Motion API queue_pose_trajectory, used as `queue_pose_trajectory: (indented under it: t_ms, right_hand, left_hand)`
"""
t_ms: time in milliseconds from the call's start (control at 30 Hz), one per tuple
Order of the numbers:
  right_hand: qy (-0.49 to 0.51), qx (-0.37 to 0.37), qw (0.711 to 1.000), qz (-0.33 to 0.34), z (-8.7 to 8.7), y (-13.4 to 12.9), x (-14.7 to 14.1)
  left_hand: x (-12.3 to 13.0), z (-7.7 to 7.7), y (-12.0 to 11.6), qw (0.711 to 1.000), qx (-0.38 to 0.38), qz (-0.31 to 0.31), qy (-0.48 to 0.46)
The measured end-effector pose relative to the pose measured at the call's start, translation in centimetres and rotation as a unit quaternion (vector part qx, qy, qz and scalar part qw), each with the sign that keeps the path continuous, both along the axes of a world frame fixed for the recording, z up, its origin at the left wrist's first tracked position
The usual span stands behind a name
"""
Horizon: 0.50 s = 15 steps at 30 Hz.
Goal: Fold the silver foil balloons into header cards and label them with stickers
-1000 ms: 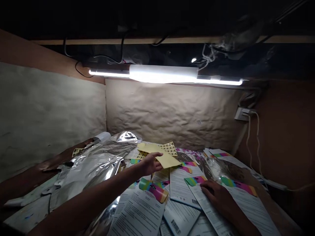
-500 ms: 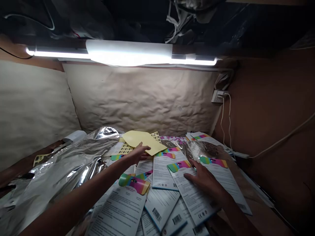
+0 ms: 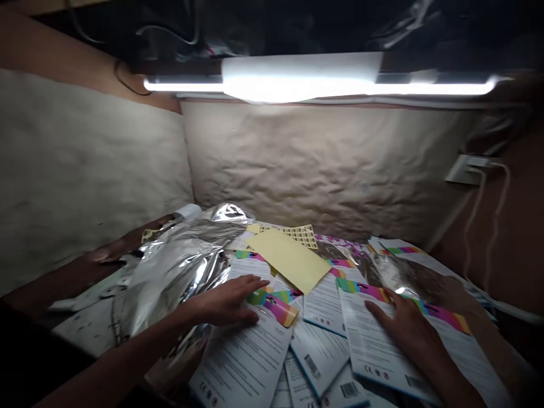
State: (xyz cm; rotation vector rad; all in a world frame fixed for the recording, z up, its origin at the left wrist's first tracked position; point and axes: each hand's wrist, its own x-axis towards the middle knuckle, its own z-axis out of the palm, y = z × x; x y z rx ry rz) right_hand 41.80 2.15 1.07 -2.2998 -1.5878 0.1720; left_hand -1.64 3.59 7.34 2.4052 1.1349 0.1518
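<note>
A white printed card packet with a rainbow-striped top flap (image 3: 246,360) lies at lower centre; the left hand (image 3: 227,300) is over its upper left edge, thumb and fingers spread wide. A second white packet with a matching striped flap (image 3: 369,345) lies at lower right, its right side obscured by the right hand (image 3: 408,323). The right thumb lies across its face; whether the fingers grip it cannot be told. Further overlapping white packets (image 3: 321,345) fill the space between. Above them, a plain pale-yellow paper sheet (image 3: 293,260) covers some packet tops and part of a yellow sheet of small dark labels (image 3: 306,233). Crumpled silver film (image 3: 178,272) crowds the left, partly hidden by the left forearm. A lit white tube lamp (image 3: 182,86) spans the top.
</note>
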Motion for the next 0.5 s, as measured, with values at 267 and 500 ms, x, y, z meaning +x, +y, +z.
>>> queue_pose_trajectory:
  t_ms: [267, 500]
  right_hand:
    - [-0.065, 0.175, 0.975, 0.117, -0.3, 2.1, -1.5]
    - [0.004, 0.084, 0.928, 0.364, 6.0, 7.8, -14.3]
  left_hand:
    - [-6.3, 0.9, 5.6, 0.980, 0.148, 0.122, 0.057]
    - [-9.2, -3.1, 11.0, 0.957, 0.163, 0.223, 0.082]
